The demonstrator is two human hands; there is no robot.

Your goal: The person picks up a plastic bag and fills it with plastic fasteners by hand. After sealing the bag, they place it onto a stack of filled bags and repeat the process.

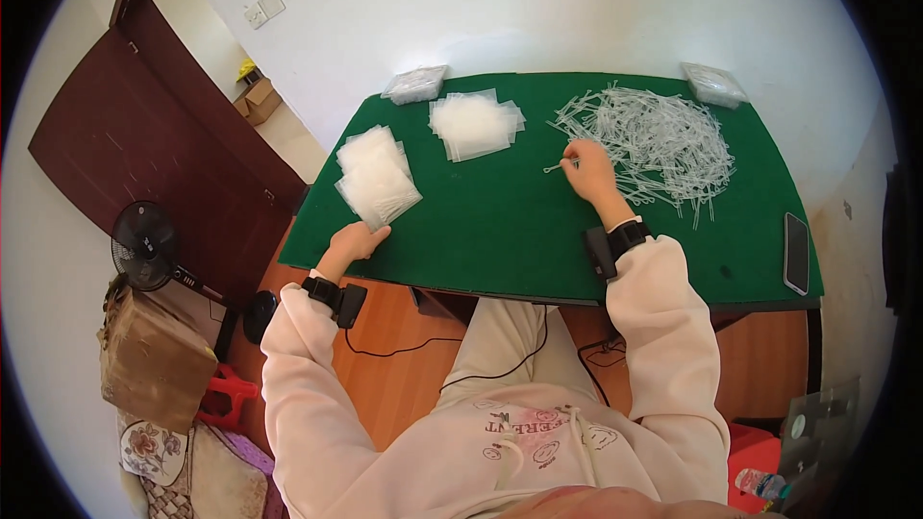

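My right hand (588,171) is closed in a pinch on a thin clear plastic stick (552,169) with a small loop at its end. It hovers at the left edge of a wide heap of similar clear looped sticks (663,139). At the front left of the table, my left hand (356,242) has its fingers closed at the lower edge of a fanned stack of clear plastic bags (377,178); the fingertips are partly hidden. Behind these, a second pile of flat clear bags (474,125) lies by itself.
The table has a green cloth (481,221). Clear packs stand at its back left (415,84) and back right (714,85). A phone (796,252) lies near the right edge. Off the left side are a black fan (144,242) and a cardboard box (159,360). Cables (404,351) hang below.
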